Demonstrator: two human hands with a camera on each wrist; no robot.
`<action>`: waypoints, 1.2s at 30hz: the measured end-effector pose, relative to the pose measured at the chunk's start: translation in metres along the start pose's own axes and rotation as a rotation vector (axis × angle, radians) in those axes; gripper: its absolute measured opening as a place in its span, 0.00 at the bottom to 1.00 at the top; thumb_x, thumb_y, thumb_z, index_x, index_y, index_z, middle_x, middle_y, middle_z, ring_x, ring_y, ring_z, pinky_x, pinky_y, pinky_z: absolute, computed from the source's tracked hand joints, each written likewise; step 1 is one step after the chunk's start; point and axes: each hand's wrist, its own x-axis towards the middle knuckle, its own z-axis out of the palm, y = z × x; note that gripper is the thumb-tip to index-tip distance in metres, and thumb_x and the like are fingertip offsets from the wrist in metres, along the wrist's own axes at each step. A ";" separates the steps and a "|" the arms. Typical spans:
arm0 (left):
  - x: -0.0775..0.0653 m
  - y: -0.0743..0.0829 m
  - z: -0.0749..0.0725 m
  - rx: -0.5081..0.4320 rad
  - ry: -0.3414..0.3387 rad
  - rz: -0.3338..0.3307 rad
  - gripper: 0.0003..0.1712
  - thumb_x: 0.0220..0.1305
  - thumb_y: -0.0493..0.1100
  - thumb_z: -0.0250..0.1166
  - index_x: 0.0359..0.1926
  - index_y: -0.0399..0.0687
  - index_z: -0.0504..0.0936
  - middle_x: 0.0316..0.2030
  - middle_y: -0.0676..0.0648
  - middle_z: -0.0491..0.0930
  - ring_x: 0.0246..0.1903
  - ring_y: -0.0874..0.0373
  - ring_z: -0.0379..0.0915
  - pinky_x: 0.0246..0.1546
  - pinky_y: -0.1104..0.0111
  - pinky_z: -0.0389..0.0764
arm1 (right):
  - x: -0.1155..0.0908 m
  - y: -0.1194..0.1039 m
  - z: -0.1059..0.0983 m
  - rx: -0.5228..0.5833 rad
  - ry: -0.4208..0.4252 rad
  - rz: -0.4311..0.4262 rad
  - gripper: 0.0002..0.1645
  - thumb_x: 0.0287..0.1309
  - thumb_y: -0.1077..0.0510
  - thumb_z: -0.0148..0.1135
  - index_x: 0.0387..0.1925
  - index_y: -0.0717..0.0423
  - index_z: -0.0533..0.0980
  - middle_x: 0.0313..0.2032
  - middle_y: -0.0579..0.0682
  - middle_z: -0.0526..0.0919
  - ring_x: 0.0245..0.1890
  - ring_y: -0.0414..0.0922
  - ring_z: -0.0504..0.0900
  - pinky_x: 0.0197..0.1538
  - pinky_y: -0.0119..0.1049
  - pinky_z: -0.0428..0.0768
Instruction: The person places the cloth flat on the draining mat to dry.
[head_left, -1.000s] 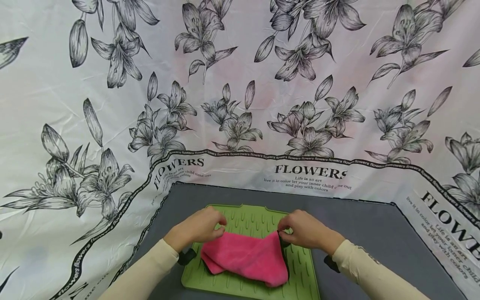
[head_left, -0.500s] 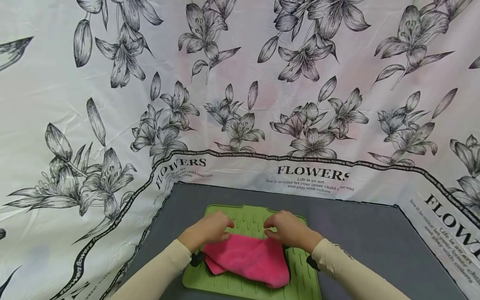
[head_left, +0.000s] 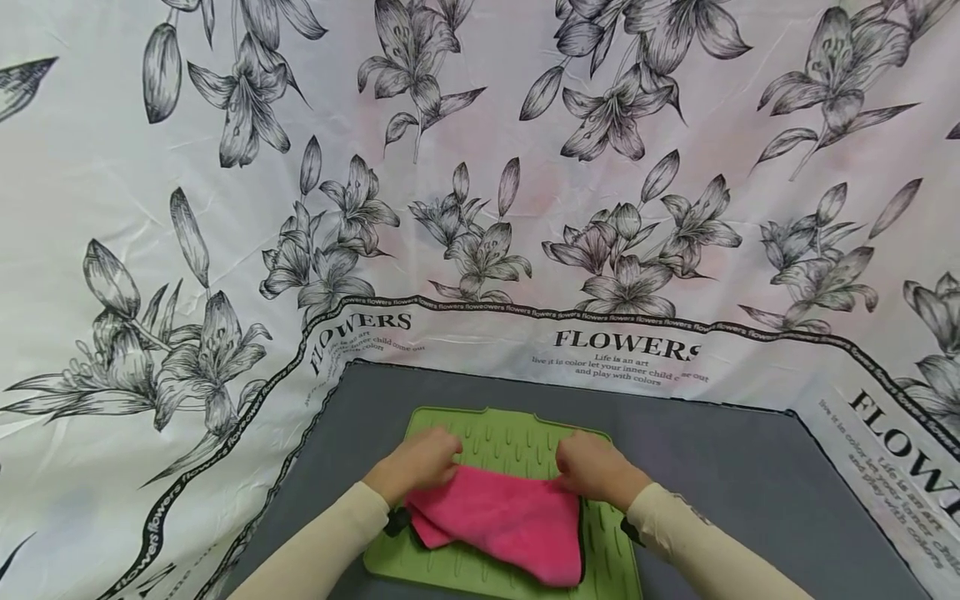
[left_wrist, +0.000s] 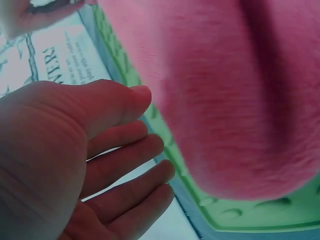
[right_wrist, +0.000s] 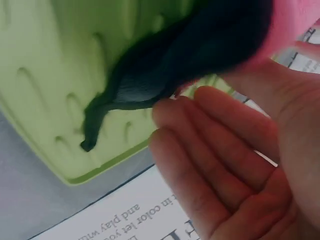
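Note:
A folded pink plush cloth with a dark underside lies on a green ribbed mat. My right hand grips the cloth's top right corner. In the right wrist view, the thumb of that hand is partly hidden behind the cloth, and the fingertips meet its dark side. At the top left corner is my left hand. The left wrist view shows that hand with loose fingers and the thumb tip at the cloth's edge; nothing shows between thumb and fingers.
The mat rests on a dark grey tabletop. White fabric printed with lilies hangs behind and at the sides. Each wrist wears a dark band, such as the right band.
My right hand moved inward off the corner, then back outward onto it, and the cloth's right side is drawn slightly outward. My left hand shifted slightly right and stays by the left corner.

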 end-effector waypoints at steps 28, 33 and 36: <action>0.011 -0.018 -0.025 -0.004 0.325 -0.074 0.15 0.66 0.39 0.79 0.51 0.38 0.91 0.45 0.42 0.92 0.47 0.44 0.89 0.49 0.51 0.90 | 0.021 0.033 -0.016 -0.086 0.242 0.166 0.05 0.61 0.65 0.77 0.38 0.56 0.89 0.32 0.50 0.89 0.26 0.45 0.84 0.27 0.42 0.82; 0.001 -0.013 -0.009 -0.030 0.168 -0.100 0.16 0.67 0.43 0.79 0.51 0.40 0.89 0.42 0.44 0.91 0.43 0.47 0.89 0.41 0.54 0.91 | 0.008 0.026 -0.006 -0.051 0.160 0.173 0.12 0.61 0.64 0.79 0.47 0.60 0.90 0.41 0.55 0.93 0.37 0.52 0.90 0.35 0.46 0.88; -0.006 -0.011 -0.005 -0.031 0.143 -0.100 0.16 0.68 0.43 0.79 0.52 0.41 0.89 0.42 0.44 0.91 0.44 0.48 0.90 0.41 0.55 0.91 | -0.003 0.023 0.000 -0.030 0.139 0.152 0.15 0.61 0.66 0.78 0.51 0.60 0.90 0.44 0.57 0.94 0.39 0.54 0.91 0.36 0.46 0.89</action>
